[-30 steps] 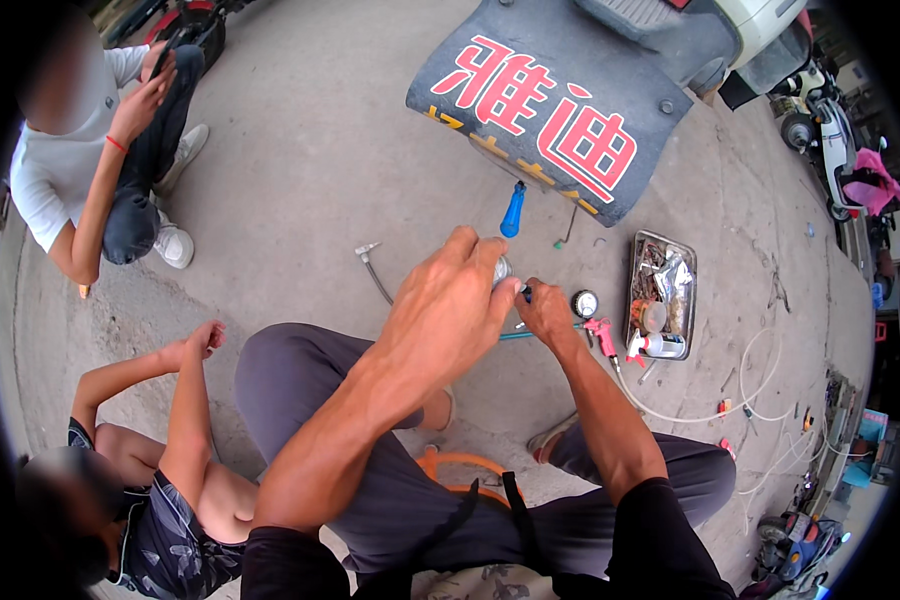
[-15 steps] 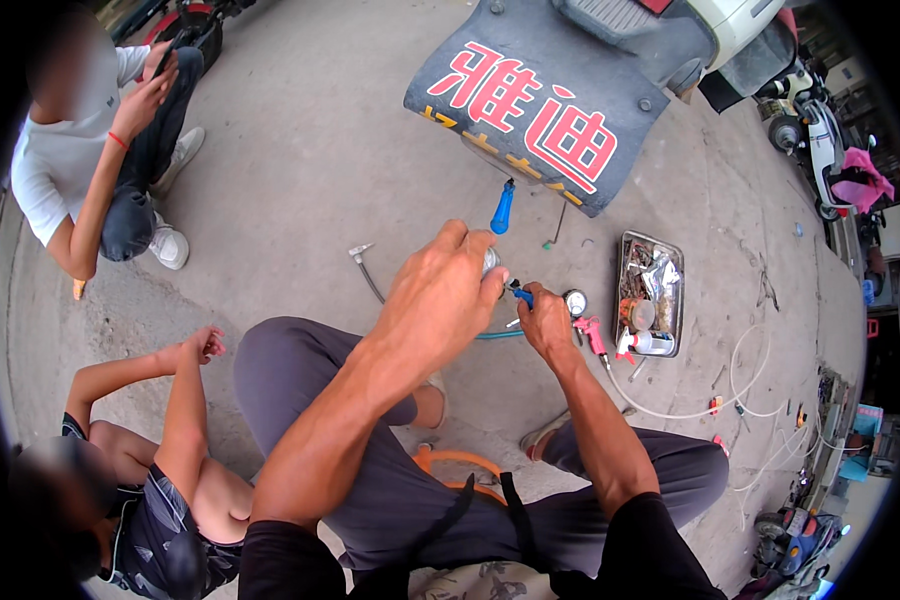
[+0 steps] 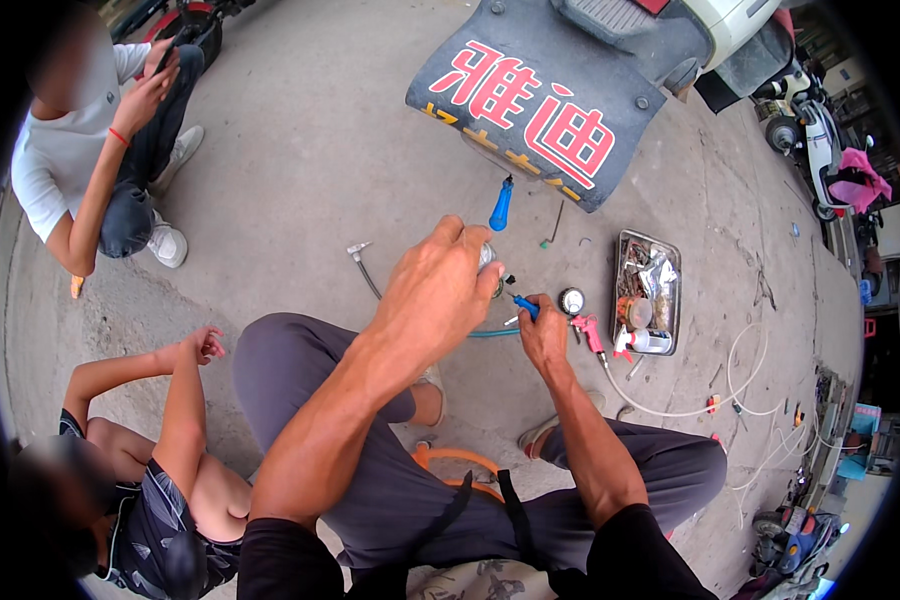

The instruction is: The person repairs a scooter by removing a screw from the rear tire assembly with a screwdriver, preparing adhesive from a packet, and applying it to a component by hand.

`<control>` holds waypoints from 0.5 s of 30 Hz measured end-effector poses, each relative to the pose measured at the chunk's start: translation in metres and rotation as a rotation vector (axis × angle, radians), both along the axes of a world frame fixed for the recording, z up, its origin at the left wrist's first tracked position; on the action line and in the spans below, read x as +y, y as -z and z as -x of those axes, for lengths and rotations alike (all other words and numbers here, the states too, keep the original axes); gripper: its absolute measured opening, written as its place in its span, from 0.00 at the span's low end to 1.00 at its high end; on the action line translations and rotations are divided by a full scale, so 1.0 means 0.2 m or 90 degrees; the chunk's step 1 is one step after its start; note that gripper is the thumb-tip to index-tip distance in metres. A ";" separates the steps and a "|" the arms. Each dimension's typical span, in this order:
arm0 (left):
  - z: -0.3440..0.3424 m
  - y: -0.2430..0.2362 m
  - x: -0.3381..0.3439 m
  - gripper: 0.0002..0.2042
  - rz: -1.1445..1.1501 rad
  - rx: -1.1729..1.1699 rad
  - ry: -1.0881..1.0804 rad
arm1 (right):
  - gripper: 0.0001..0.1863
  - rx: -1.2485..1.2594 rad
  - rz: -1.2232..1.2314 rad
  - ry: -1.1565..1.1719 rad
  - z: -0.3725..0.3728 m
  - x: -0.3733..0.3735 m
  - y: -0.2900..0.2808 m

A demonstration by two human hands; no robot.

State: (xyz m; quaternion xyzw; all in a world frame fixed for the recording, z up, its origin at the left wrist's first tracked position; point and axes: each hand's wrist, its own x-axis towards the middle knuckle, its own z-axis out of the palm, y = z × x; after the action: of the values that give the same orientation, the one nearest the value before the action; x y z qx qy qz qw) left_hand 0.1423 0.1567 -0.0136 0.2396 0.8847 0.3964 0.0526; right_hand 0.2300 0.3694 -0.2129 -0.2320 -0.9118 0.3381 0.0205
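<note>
My left hand (image 3: 435, 280) is closed around a small silvery, round-ended thing (image 3: 487, 256), mostly covered by the fingers. My right hand (image 3: 545, 338) grips a blue-handled tool (image 3: 526, 306) with a thin metal tip pointing up and left. Between that tip and the silvery thing shows a small black piece (image 3: 510, 280); whether it touches either cannot be made out. Beyond my left hand, another blue-handled tool (image 3: 501, 204) with a dark tip lies on the ground, close to the scooter's mud flap (image 3: 440, 75).
Right of my hands are a round gauge (image 3: 571, 301), a pink air gun (image 3: 593, 335) with a pale hose and a metal tray (image 3: 679, 270) of small parts and a spray bottle. Two people sit or crouch at left. A grey hose (image 3: 368, 275) lies near my left hand.
My right hand has drawn slightly down and right, taking the tool's tip away from the silvery thing. My left hand has barely moved.
</note>
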 end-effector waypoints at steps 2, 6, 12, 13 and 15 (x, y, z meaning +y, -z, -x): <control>0.00 0.00 0.00 0.16 0.002 -0.007 0.003 | 0.12 -0.026 0.004 0.020 -0.02 0.00 0.03; 0.00 0.00 0.01 0.16 -0.005 0.004 0.008 | 0.13 0.004 0.068 0.075 -0.04 0.02 0.15; 0.00 0.00 0.00 0.16 0.004 -0.006 0.005 | 0.12 0.027 0.234 0.195 -0.06 0.02 0.23; 0.00 0.00 0.00 0.16 0.004 -0.005 0.006 | 0.12 0.040 0.271 0.223 -0.07 0.02 0.23; 0.00 0.01 0.00 0.16 0.001 0.006 0.006 | 0.12 0.046 0.285 0.227 -0.08 0.02 0.24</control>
State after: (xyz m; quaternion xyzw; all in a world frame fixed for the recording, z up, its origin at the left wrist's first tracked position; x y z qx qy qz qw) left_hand 0.1432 0.1577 -0.0160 0.2455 0.8843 0.3941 0.0501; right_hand 0.2450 0.3725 -0.2609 -0.3752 -0.7581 0.5300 0.0601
